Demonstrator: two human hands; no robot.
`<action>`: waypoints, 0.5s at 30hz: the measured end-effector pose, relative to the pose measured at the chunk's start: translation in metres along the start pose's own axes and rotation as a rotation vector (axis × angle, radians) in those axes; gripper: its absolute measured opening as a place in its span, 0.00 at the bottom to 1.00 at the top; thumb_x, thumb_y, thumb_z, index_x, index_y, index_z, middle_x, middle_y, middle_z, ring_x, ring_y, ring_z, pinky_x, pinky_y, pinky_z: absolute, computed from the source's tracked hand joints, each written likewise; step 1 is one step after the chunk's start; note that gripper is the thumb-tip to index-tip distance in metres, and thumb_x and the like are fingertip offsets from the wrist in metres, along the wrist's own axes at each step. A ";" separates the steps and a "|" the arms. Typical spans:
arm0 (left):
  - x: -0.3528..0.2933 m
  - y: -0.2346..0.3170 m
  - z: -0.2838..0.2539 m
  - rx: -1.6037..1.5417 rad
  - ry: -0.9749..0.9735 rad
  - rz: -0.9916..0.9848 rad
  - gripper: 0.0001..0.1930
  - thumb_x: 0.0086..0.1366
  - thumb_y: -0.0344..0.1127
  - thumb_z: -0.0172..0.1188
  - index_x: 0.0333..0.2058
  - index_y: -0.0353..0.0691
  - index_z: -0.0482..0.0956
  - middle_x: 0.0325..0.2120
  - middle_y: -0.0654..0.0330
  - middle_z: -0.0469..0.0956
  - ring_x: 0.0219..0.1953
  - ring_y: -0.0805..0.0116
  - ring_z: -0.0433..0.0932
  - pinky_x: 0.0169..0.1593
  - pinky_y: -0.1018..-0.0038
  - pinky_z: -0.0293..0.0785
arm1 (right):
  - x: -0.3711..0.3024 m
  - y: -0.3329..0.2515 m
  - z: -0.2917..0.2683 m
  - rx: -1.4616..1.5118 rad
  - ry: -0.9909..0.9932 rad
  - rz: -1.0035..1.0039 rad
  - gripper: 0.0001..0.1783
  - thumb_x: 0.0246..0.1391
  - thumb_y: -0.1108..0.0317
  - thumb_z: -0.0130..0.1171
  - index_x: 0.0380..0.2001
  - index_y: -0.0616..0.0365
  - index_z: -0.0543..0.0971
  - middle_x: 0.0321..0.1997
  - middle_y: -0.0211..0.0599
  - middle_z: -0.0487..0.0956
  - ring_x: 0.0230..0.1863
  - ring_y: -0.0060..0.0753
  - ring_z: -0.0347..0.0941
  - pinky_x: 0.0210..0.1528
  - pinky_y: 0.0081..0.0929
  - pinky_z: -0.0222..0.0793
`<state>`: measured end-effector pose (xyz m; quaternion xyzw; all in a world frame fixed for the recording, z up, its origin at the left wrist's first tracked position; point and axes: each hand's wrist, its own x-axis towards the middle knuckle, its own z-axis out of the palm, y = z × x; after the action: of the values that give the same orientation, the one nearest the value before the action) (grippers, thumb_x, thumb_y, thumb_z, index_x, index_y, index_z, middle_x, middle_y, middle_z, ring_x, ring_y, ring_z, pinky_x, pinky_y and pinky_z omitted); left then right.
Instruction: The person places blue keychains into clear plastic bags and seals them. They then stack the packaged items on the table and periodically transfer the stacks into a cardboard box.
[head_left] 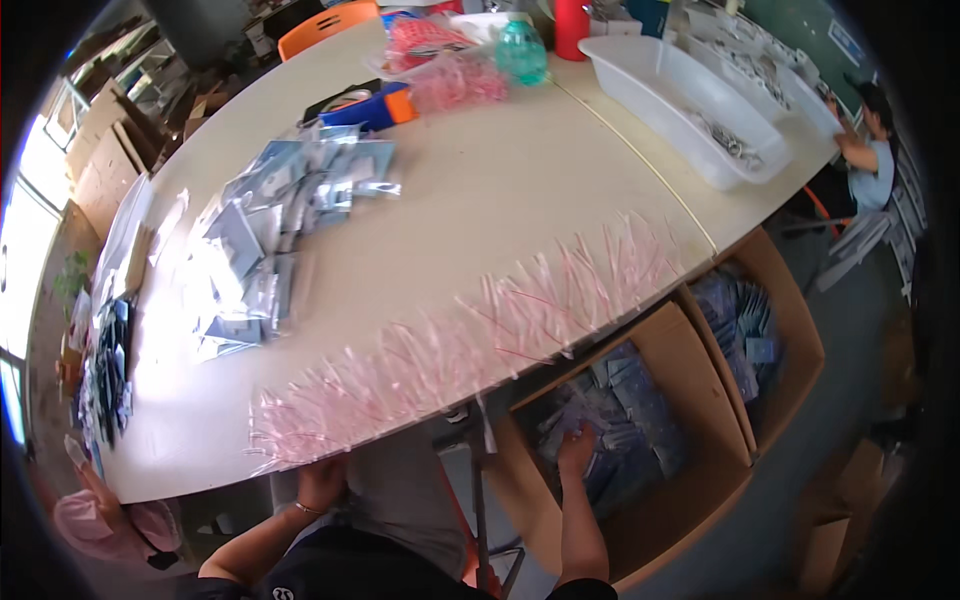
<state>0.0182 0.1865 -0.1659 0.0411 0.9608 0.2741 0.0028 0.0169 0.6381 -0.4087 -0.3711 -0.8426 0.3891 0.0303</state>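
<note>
Inside cardboard box, right hand among bluish packets; pinching or not, cannot tell. Left hand beside table, finger state unclear.

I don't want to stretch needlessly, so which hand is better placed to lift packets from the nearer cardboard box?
Probably the right hand: it reaches down into that box, at the packets. The left hand is by the near edge of the table, farther away.

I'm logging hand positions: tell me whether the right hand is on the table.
No, the right hand is among packets in an open cardboard box.
</note>
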 end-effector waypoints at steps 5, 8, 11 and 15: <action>-0.050 -0.095 -0.013 0.043 0.115 -0.211 0.13 0.62 0.34 0.60 0.43 0.33 0.81 0.37 0.43 0.82 0.43 0.44 0.80 0.46 0.56 0.75 | -0.046 -0.075 0.011 0.015 -0.286 -0.050 0.23 0.55 0.69 0.61 0.54 0.64 0.76 0.48 0.54 0.79 0.54 0.48 0.75 0.56 0.36 0.69; -0.058 -0.119 -0.025 -0.138 0.214 -0.352 0.14 0.63 0.37 0.58 0.42 0.33 0.81 0.37 0.43 0.81 0.42 0.39 0.79 0.47 0.54 0.74 | -0.081 -0.073 0.056 0.153 -0.328 -0.564 0.21 0.58 0.67 0.61 0.54 0.63 0.77 0.50 0.47 0.81 0.54 0.36 0.76 0.56 0.31 0.70; -0.087 -0.146 -0.028 -0.038 0.235 -0.363 0.15 0.62 0.37 0.60 0.43 0.32 0.80 0.38 0.41 0.81 0.45 0.38 0.78 0.50 0.55 0.74 | -0.128 -0.093 0.073 -0.001 -0.636 -0.471 0.22 0.58 0.65 0.61 0.54 0.62 0.77 0.50 0.47 0.81 0.53 0.37 0.77 0.55 0.32 0.71; -0.119 -0.192 -0.006 -0.269 0.358 -0.557 0.17 0.66 0.40 0.55 0.46 0.33 0.79 0.43 0.44 0.81 0.48 0.43 0.78 0.52 0.55 0.72 | -0.155 -0.105 0.066 -0.225 -0.779 -0.261 0.22 0.59 0.63 0.61 0.54 0.62 0.77 0.50 0.48 0.81 0.53 0.38 0.77 0.54 0.32 0.71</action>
<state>0.1218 0.0117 -0.2637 -0.2720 0.8757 0.3897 -0.0857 0.0427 0.4514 -0.3468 -0.0874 -0.8682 0.3987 -0.2821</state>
